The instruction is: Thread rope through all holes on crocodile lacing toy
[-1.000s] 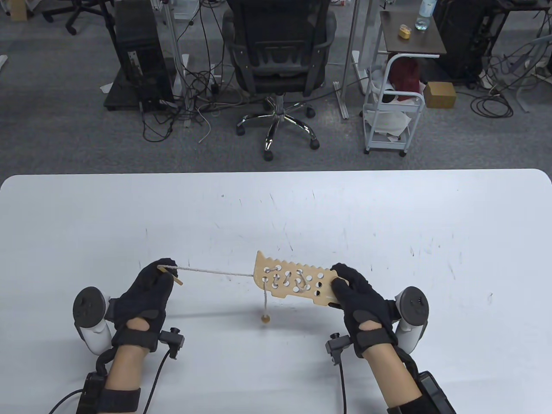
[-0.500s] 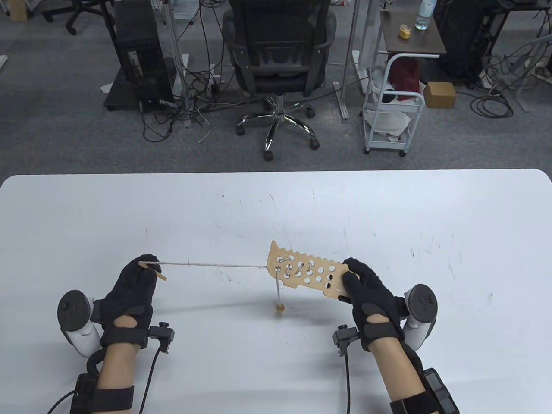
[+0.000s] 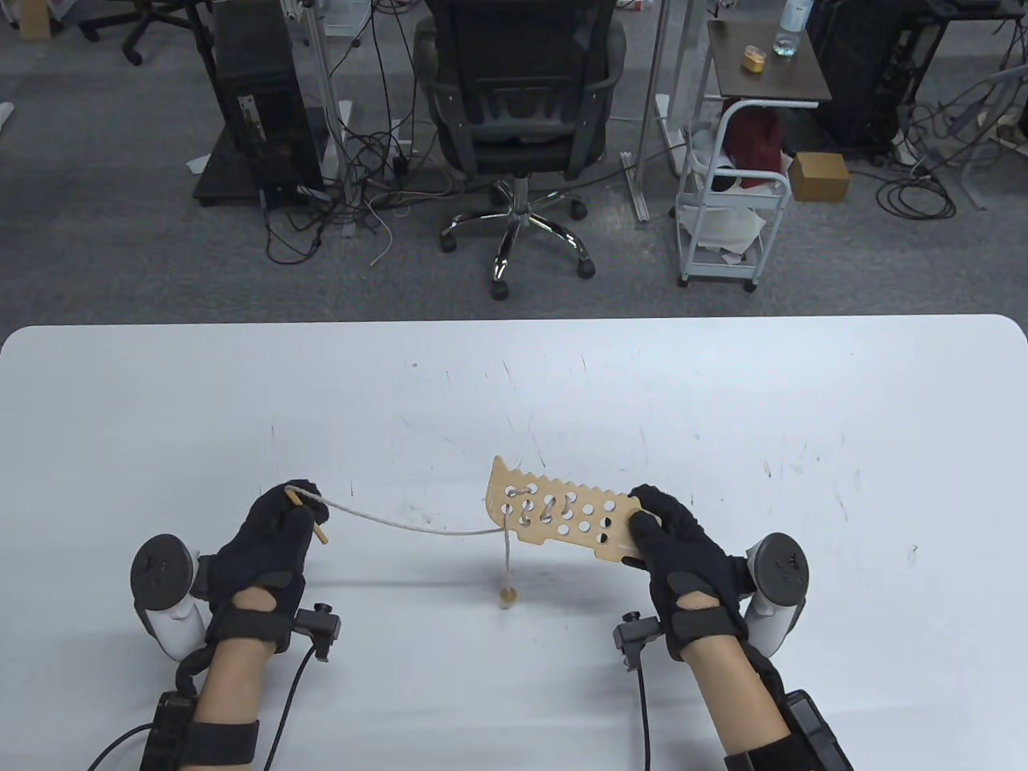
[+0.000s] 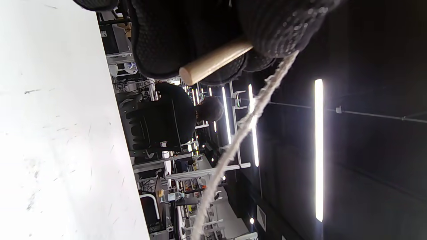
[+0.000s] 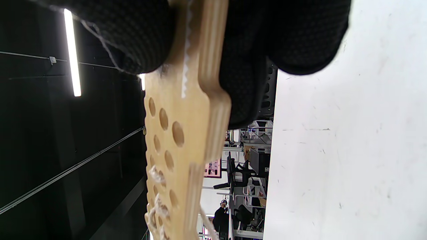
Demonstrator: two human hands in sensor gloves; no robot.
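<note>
Near the bench's (image 3: pixel 161 385) front edge, toward its left corner, the left hand (image 3: pixel 269 542) has its fingers curled round a short wooden needle (image 3: pixel 307 514), pinching it; in the left wrist view the blunt end of the needle (image 4: pixel 213 61) sticks out from between the gloved fingers (image 4: pixel 173 36). A tracker (image 3: pixel 165 590) sits at the back of that hand.

From the needle the rope (image 3: pixel 401 524) runs rightward in a shallow sag, held clear of the bench, to the left end of the crocodile lacing toy (image 3: pixel 562 518). In the left wrist view the rope (image 4: pixel 240 130) leaves the fingers and runs off across the frame.

The toy is a flat wooden board with a toothed far edge and rows of round holes. It is held above the bench, a little right of the middle and near the front edge, its left end free. Rope is laced through the holes at its left end; the holes toward the right are bare. A short tail of rope hangs from the left end, with a small wooden bead (image 3: pixel 507 595) at its tip, at or just above the bench; I cannot tell which.

The right hand (image 3: pixel 679 554) grips the toy's right end, thumb on top and fingers below. The right wrist view shows the toy (image 5: pixel 186 133) edge-on, clamped between the gloved fingers (image 5: pixel 300 36).
</note>
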